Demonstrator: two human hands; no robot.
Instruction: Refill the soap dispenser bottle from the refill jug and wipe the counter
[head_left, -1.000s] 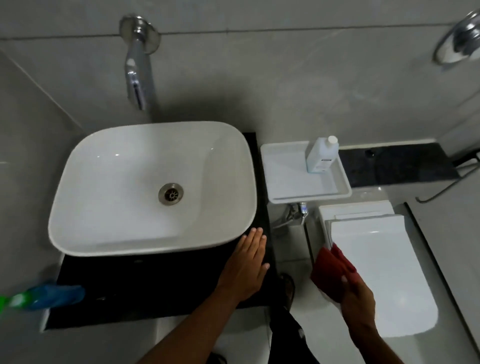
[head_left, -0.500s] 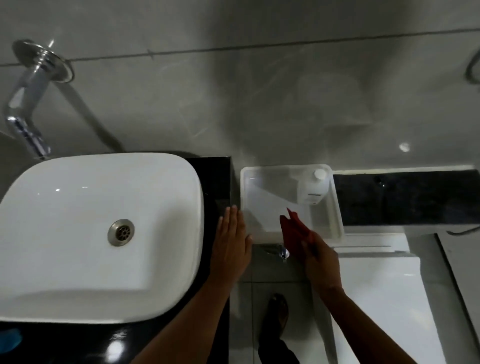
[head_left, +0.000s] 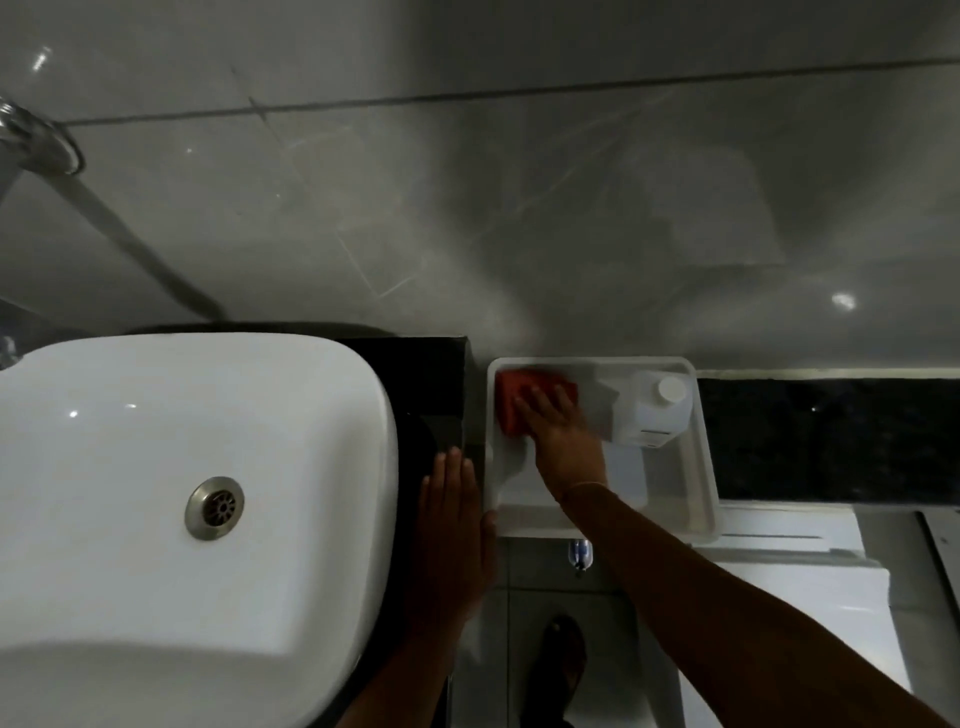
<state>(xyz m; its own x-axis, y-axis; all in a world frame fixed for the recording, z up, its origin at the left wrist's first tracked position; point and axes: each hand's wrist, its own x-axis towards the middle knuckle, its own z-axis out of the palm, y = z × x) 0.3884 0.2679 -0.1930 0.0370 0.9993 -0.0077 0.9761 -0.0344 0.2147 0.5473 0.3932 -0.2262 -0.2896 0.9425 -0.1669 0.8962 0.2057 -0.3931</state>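
My right hand presses a red cloth flat against the floor of a white tray, in its far left corner. A white refill jug with a white cap stands in the tray's far right corner, just right of that hand. My left hand lies flat, fingers together, on the black counter between the basin and the tray, with its thumb at the tray's near left corner. No soap dispenser bottle is in view.
A white basin with a metal drain fills the left side. A chrome wall tap sticks out at the far left. A white toilet lid lies below the tray, a dark ledge to its right. My foot is on the floor.
My right hand carried the red cloth from over the toilet up into the tray and now presses it in the far left corner. The view shifted right; the left hand stayed on the counter.
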